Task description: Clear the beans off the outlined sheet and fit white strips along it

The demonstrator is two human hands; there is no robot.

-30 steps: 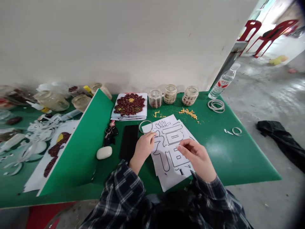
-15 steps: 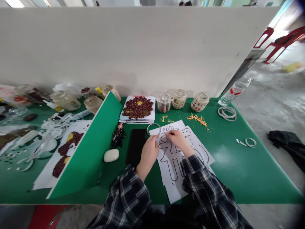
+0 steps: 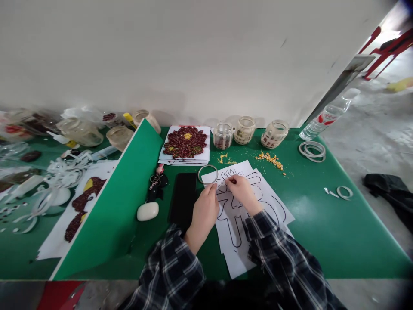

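My left hand [image 3: 204, 209] is closed, its fingertips pinched at the lower right edge of a thin pale roll of tape [image 3: 199, 175]. Just right of it, my right hand [image 3: 241, 191] is closed too, thumb and index finger pressed together over the drawing. Whatever those fingertips hold is too small to make out. Under both hands lie white paper sheets [image 3: 274, 211] with a black outline drawing, partly covered by my right hand and sleeve. A black phone [image 3: 183, 196] rests beside my left hand.
Behind the sheets stand glass jars [image 3: 244, 130] and scattered corn kernels [image 3: 270, 160]. A bean flower picture [image 3: 185, 143] lies back left. Green divider [image 3: 112, 206], white case [image 3: 147, 212] and keys [image 3: 155, 181] are left; tape rolls [image 3: 312, 151] and a water bottle [image 3: 325, 117] are right.
The view has tilted slightly downward, showing less above the white partition. My hands keep nearly the same pose over the drawing; no object has visibly been taken or let go.
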